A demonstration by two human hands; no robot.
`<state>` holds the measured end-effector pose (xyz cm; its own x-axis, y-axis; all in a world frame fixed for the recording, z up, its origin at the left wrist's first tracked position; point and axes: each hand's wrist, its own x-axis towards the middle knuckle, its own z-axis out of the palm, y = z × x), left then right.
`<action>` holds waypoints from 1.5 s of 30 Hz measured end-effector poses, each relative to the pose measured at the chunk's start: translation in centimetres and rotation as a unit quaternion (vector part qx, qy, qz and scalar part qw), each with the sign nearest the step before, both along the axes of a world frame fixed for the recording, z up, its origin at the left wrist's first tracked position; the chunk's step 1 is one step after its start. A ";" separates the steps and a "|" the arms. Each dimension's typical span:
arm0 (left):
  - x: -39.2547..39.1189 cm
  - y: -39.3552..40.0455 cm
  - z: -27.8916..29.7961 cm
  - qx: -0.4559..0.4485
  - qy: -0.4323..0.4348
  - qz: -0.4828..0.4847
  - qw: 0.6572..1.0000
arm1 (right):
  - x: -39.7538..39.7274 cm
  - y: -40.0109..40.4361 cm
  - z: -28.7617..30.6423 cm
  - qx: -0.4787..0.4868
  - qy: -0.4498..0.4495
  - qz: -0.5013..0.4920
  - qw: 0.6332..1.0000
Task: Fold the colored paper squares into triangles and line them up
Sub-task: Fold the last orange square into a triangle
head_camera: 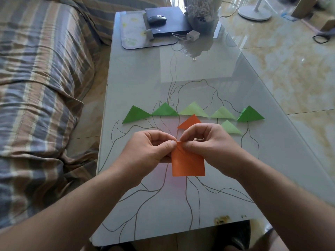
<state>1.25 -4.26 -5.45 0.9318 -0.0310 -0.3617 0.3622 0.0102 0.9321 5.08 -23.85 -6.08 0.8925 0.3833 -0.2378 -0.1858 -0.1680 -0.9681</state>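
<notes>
An orange paper square (pixel 188 163) hangs above the glass table (pixel 145 84), pinched at its top corner by my left hand (pixel 150 147) and my right hand (pixel 208 142). Beyond my hands lies a folded orange triangle (pixel 190 122), partly hidden by my right hand. Behind it runs a row of several green triangles, from a dark green one (pixel 135 115) on the left to another dark green one (pixel 251 115) on the right. A further light green triangle (pixel 230 127) lies in front of that row, at the right.
At the table's far end sit a mat (pixel 130 37), a black laptop (pixel 168 20) with a mouse (pixel 156 19), a white charger (pixel 193 35) and a plant pot (pixel 203 17). A striped sofa (pixel 36 87) lines the left. A fan base (pixel 254 12) stands on the tiled floor.
</notes>
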 end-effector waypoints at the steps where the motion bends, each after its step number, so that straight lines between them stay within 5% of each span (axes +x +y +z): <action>1: 0.0 0.0 0.0 0.010 -0.003 -0.006 1.000 | 0.0 0.0 -0.1 -0.005 -0.001 0.003 1.000; 13: 0.3 0.0 -1.2 0.045 0.052 -0.049 0.996 | -0.7 0.9 -0.6 -0.020 0.002 -0.010 1.000; 17: 0.1 0.3 -1.1 0.118 0.004 -0.079 0.990 | -0.7 0.7 -0.2 -0.041 0.010 -0.007 0.999; 26: -0.1 0.2 -0.8 0.125 -0.012 -0.051 0.991 | -0.3 0.2 -0.1 -0.069 0.011 -0.015 0.997; 39: 0.2 0.2 -0.3 0.077 0.026 -0.056 0.995 | -0.1 -0.1 -0.2 -0.067 0.016 0.022 0.997; 45: 1.1 0.4 -0.2 -0.092 0.132 0.073 0.984 | 1.1 -1.0 0.4 0.000 -0.010 -0.064 0.998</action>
